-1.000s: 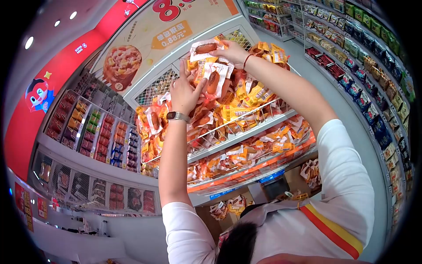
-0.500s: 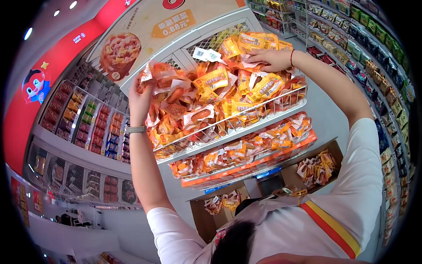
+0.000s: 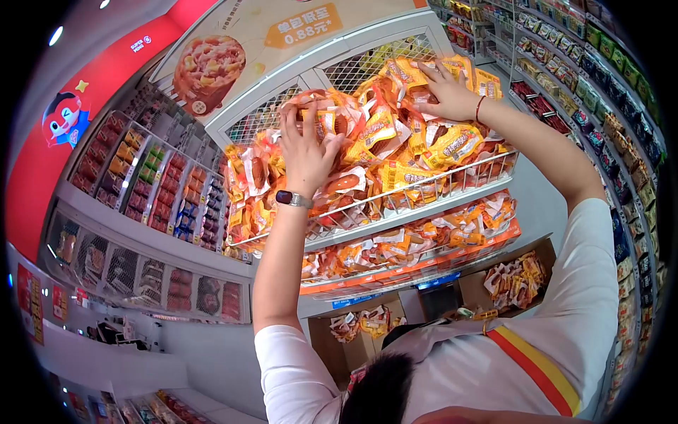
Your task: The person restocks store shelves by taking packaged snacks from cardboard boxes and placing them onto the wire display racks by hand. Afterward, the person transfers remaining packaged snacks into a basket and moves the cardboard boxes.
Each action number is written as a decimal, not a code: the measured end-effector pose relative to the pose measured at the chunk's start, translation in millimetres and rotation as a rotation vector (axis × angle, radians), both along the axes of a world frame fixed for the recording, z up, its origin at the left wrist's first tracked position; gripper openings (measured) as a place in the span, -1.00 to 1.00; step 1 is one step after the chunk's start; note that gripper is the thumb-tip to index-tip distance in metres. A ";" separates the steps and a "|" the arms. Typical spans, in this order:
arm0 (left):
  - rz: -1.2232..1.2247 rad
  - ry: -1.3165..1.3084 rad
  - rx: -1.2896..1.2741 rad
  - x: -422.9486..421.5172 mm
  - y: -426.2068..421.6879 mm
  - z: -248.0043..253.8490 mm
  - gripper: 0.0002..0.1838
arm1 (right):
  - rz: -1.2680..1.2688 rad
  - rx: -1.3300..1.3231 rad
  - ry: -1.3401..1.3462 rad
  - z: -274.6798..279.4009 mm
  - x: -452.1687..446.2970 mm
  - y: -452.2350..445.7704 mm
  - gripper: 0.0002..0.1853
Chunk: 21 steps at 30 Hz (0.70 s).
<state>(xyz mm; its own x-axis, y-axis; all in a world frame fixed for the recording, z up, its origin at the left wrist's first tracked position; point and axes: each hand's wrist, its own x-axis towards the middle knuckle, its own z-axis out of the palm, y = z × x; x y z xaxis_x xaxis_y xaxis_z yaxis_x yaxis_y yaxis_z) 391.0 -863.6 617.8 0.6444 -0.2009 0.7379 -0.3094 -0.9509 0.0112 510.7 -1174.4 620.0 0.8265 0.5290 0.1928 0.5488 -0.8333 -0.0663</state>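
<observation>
- Resting on the sausage packets [image 3: 367, 138] toward the left end of the display basket [image 3: 424, 210], the left hand [image 3: 307, 152] is spread, its thumb set well apart from its fingers; it is seen released rather than clenched.
- Near the back right corner of the basket, the right hand [image 3: 450, 95] is laid over yellow-wrapped packets, its fingers extended and likewise released; the undersides of its fingertips are hidden.
- The sausage packets are heaped from the basket's left end to its right end and piled above its wire front edge.
- A watch [image 3: 293, 199] is worn on the left wrist, and a red cord [image 3: 480, 108] on the right.
- Below the basket's front edge, further packets are held in a lower tier [image 3: 417, 263] trimmed in orange.
- Lower still, packets are contained in two cardboard boxes [image 3: 468, 287].
- Beyond the basket's back edge, a price sign [image 3: 300, 27] is mounted.
</observation>
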 end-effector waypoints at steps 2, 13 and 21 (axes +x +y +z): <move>0.268 0.242 0.087 21.3 -4.9 -23.5 -0.14 | -0.003 -0.006 -0.047 -9.5 10.0 12.8 -0.17; -0.099 0.400 -0.153 -40.7 32.1 8.4 -0.39 | 0.271 0.157 -0.098 69.8 -30.8 2.8 -0.12; -0.103 0.003 -1.025 -233.6 59.2 -152.0 -0.82 | 0.263 0.059 -0.112 -15.6 -72.2 71.6 -0.18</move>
